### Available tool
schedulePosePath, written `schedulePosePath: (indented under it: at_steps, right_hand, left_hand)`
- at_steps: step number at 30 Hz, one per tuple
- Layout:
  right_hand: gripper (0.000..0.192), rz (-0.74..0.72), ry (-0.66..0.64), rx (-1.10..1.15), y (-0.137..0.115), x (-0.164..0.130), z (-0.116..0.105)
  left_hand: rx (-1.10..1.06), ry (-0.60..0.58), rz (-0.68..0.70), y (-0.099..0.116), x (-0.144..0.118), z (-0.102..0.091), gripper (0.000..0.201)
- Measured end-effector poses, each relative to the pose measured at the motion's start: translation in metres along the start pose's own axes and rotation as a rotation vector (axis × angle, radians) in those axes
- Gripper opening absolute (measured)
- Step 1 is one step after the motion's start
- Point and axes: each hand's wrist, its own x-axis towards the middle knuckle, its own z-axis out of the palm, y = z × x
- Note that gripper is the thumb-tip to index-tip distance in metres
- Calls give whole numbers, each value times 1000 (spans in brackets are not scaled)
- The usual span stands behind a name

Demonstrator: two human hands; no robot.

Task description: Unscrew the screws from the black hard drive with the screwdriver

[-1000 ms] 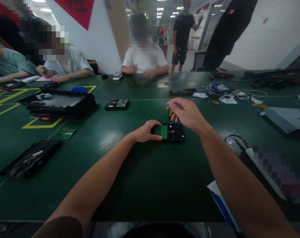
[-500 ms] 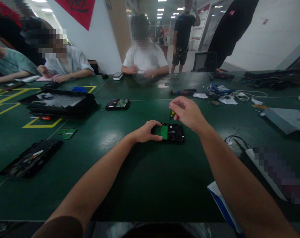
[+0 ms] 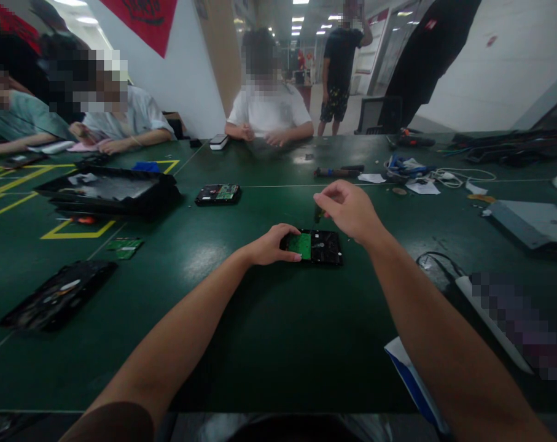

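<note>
A black hard drive (image 3: 327,248) with a green circuit board (image 3: 303,245) lies flat on the dark green table in front of me. My left hand (image 3: 278,244) grips its left end, thumb on the near edge and fingers on the far edge. Above the drive's far edge, my right hand (image 3: 345,207) pinches a small screwdriver (image 3: 317,214) with a dark and yellow handle. The screwdriver points down at the drive near the edge of the board; whether its tip sits in a screw is too small to tell.
Another hard drive (image 3: 218,194) lies further back, beside a stack of black trays (image 3: 107,190). A dark drive-like part (image 3: 59,293) and a loose green board (image 3: 125,247) are at left. Tools (image 3: 339,172), cables (image 3: 453,178) and a grey metal box (image 3: 531,222) occupy the right. Several people are across the table.
The screwdriver's handle shows less yellow now, as if turned between my right fingers. My left hand and the hard drive have stayed in place.
</note>
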Motion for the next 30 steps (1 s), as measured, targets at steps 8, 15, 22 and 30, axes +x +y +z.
schedulePosePath:
  at_steps: [8, 15, 22, 30]
  right_hand:
    - [34, 8, -201, 185, -7, -3, 0]
    - [28, -37, -123, 73, -4, -2, -2]
    - [27, 12, -95, 102, 0, 0, -2]
    - [32, -11, -164, 184, 0, 1, 0]
  left_hand:
    - [13, 0, 6, 4, 0, -1, 80]
    - [-15, -22, -22, 7, -1, -3, 79]
    - [8, 3, 4, 4, 0, -1, 78]
    - [-3, 13, -2, 0, 0, 0, 82]
